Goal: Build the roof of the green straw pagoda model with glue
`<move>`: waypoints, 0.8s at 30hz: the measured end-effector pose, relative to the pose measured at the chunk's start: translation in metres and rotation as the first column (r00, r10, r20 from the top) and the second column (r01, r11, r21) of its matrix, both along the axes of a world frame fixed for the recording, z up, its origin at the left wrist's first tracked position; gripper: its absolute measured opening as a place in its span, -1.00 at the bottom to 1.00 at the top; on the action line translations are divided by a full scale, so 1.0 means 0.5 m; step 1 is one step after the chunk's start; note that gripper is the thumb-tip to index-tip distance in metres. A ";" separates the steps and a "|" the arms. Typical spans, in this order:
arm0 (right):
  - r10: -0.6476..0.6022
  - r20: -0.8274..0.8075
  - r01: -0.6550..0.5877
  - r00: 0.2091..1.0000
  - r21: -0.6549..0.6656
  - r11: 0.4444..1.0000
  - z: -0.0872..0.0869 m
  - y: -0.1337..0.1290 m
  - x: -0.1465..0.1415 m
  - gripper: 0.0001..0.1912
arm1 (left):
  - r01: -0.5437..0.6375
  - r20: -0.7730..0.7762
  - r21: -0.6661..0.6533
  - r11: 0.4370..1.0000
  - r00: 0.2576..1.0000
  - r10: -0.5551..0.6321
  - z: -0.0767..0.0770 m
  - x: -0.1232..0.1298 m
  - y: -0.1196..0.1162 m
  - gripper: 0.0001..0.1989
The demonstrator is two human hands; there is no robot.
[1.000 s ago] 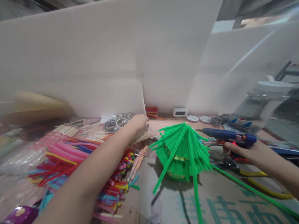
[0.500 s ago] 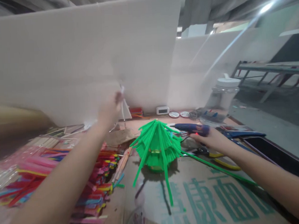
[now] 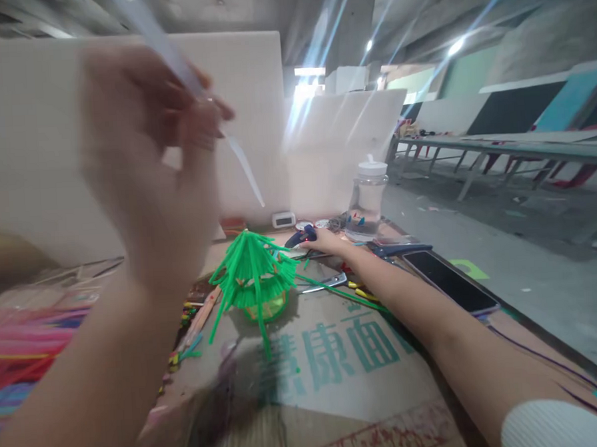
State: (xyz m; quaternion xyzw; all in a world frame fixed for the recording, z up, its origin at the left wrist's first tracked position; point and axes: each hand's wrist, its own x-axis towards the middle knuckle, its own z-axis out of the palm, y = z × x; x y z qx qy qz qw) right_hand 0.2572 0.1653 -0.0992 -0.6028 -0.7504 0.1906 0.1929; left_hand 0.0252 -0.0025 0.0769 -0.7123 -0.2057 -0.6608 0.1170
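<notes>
Raised close to the camera, my left hand [image 3: 149, 151] pinches a long translucent white glue stick [image 3: 242, 161], which slants down to the right. My right hand [image 3: 327, 241] is wrapped round a dark blue hot glue gun [image 3: 295, 238] with a small red light, low over the far side of the table. Between my arms stands a green cone-shaped model [image 3: 254, 272] made of layered pipe cleaners, some strands hanging loose. A long green pipe cleaner [image 3: 342, 293] runs from beside it towards my right forearm. The scissors [image 3: 326, 283] lie partly under that arm.
Cardboard [image 3: 332, 395] with green printed characters covers the tabletop. Coloured pipe cleaners [image 3: 29, 344] are heaped at left. A clear water bottle [image 3: 367, 200], a small white clock [image 3: 283, 219] and a phone [image 3: 450, 281] stand or lie along the back and right. White boards [image 3: 250, 72] rise behind.
My left hand has come up and back towards the camera with the glue stick. The view has swung right. My right hand still grips the glue gun, now turned differently.
</notes>
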 end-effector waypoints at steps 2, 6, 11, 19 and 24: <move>0.052 -0.014 -0.052 0.999 -0.002 0.999 0.002 -0.006 0.016 -0.63 | 0.011 -0.008 0.005 1.000 1.000 -0.011 -0.003 0.041 -0.005 -0.95; 0.125 -0.069 -0.126 0.990 -0.009 0.992 0.010 -0.025 0.067 -0.60 | 0.001 -0.159 -0.050 0.999 0.987 -0.009 -0.008 0.100 -0.005 -0.96; 0.127 -0.165 -0.135 0.978 -0.037 0.990 0.005 -0.038 0.113 -0.54 | -0.050 -0.241 -0.122 0.991 0.970 0.019 -0.010 0.162 0.021 -0.87; 0.050 -0.215 -0.066 0.975 -0.072 0.995 -0.020 -0.027 0.082 -0.64 | -0.155 -0.343 -0.148 0.977 0.935 0.096 -0.037 0.219 0.071 -0.88; 0.155 -0.253 -0.150 0.955 0.039 0.988 0.059 -0.048 0.119 -0.51 | -0.132 -0.365 -0.214 0.968 0.930 0.046 -0.031 0.239 0.088 -0.88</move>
